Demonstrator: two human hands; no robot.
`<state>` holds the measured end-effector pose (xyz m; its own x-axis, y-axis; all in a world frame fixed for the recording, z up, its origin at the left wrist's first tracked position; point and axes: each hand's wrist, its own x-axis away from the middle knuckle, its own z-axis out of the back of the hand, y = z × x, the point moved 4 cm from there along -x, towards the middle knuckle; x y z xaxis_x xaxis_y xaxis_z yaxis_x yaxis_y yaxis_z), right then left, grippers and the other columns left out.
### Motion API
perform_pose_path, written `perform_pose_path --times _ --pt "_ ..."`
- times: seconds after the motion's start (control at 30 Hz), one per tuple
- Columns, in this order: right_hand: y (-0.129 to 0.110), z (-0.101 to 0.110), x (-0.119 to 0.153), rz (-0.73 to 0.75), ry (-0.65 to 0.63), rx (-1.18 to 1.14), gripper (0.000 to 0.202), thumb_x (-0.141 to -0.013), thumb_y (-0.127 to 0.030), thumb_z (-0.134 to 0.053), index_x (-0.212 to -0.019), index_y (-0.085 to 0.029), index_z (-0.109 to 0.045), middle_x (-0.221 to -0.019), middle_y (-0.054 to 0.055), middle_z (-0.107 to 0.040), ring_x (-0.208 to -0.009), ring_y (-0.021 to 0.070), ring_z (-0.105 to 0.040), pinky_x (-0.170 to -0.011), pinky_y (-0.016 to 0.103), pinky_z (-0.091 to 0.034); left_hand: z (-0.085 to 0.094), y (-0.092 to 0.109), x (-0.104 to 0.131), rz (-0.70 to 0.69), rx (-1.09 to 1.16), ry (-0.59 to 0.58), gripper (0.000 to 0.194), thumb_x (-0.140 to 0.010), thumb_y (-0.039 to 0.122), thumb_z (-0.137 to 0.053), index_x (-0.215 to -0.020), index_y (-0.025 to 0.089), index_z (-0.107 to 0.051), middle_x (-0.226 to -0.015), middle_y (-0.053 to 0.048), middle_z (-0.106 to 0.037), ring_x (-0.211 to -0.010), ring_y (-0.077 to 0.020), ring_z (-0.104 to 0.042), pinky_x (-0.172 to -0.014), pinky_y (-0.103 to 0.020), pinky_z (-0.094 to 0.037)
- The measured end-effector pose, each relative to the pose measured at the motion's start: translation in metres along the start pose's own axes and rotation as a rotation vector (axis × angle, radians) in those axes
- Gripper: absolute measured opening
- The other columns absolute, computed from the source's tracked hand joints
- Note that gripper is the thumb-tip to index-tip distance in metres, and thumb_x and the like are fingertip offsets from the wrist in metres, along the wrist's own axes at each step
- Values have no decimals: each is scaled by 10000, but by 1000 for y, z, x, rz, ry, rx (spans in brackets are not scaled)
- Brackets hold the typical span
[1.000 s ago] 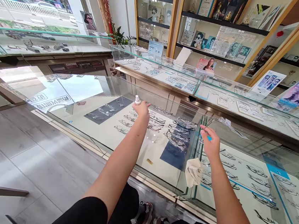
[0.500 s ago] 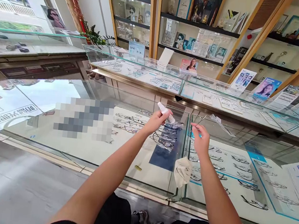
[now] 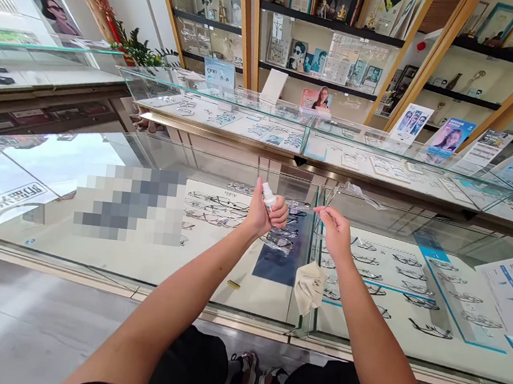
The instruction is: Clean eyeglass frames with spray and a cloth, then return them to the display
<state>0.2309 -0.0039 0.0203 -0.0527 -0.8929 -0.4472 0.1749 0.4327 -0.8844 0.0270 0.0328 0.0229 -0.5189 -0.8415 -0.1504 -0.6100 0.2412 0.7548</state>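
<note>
And there's the left hand (image 3: 269, 213), fingers curled around a white spray bottle (image 3: 268, 196), nearly upright, thumb raised alongside. Across a gap to the bottle's right, the right hand (image 3: 335, 229) pinches a thin eyeglass frame (image 3: 331, 196) between fingertips.

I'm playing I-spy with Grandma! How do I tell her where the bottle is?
Find the long glass counter in front of the person. Over it, the left hand grips the bottle, thumb pointing up. It's small and white with a narrow top, unlike the thin-framed glasses inside the counter.
</note>
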Motion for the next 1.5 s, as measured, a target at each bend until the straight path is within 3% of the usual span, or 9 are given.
perform_pose_path --times 0.13,0.3,0.47,0.7,0.93,1.33,1.5 --pt "-6 -5 3 -42 -63 -47 249 -979 -447 -646 -941 -267 -813 -1083 54 -773 -1046 264 -648 -945 400 -466 2 1 -2 -23 -42 50 852 -869 987 -259 -489 232 -367 -407 56 -208 -347 -93 -241 -412 -271 -308" --pt "-8 -11 4 -122 -149 -98 272 -956 -491 -661 -948 -276 -828 -1089 51 -790 -1044 273 -657 -947 411 -487 1 3 -2 -130 -125 142 762 -902 875 -457 -586 189 -564 -506 5 -410 -487 -127 -456 -532 -278 -478" --pt "-5 -14 5 -187 -197 -151 296 -944 -527 -672 -910 -274 -820 -1105 52 -794 -1022 266 -638 -910 400 -492 1 -3 -1 -38 -119 120 618 -839 790 -606 -692 190 -597 -718 -38 -549 -671 -173 -565 -601 -312 -559" --pt "-4 -20 10 -283 -337 -268 311 -937 -549 -700 -942 -267 -829 -1097 53 -785 -1042 256 -660 -940 391 -494 2 -12 -6 -40 -345 82 730 -845 886 -484 -561 213 -500 -491 10 -382 -464 -126 -382 -497 -285 -382" --pt "-7 -29 16 -377 -471 -380 317 -945 -536 -716 -954 -238 -821 -1047 72 -797 -990 232 -680 -878 355 -517 15 -17 -8 -176 -709 201 711 -867 836 -501 -549 203 -561 -484 -17 -461 -469 -135 -429 -520 -296 -336" --pt "-13 -28 16 -370 -478 -419 309 -951 -507 -715 -946 -217 -822 -1038 79 -795 -897 201 -656 -815 336 -513 9 -13 -5 -193 -703 188 688 -899 785 -542 -553 193 -590 -491 -24 -470 -474 -131 -403 -524 -281 -303" --pt "-11 -19 9 -364 -360 -491 276 -925 -492 -739 -933 -225 -808 -1018 64 -787 -878 194 -661 -790 331 -515 8 -12 -4 -199 -736 173 706 -904 802 -490 -549 198 -582 -503 -33 -479 -485 -143 -429 -536 -287 -322"
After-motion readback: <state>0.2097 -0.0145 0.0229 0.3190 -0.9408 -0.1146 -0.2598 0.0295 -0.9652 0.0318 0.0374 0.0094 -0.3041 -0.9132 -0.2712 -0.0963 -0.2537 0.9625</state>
